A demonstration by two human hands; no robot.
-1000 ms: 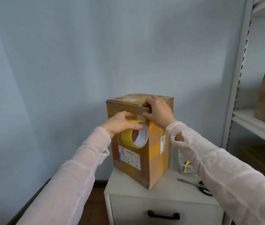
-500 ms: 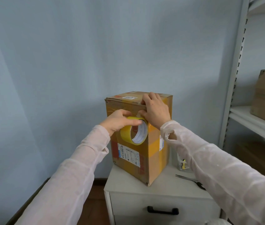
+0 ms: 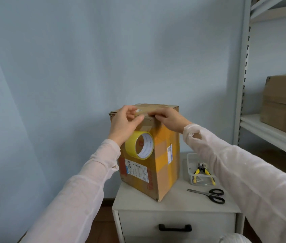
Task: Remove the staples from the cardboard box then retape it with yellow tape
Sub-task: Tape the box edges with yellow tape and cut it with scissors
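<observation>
So left hand [image 3: 123, 123] spread and right hand [image 3: 171, 119] fingertips-down (pinching? can't tell) press the top edge of the cardboard box [image 3: 165, 163], probably holding it shut for taping, yellow tape roll [image 3: 131, 146] dangling below the left wrist.

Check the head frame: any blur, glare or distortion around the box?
Head view: soft, even light, only faint shadows on the wall; mild sheen on the taped face of the cardboard box; left hand and right hand slightly soft-edged; shelf upright leans inward, wide-angle distortion; shipping label text unreadable.
</observation>
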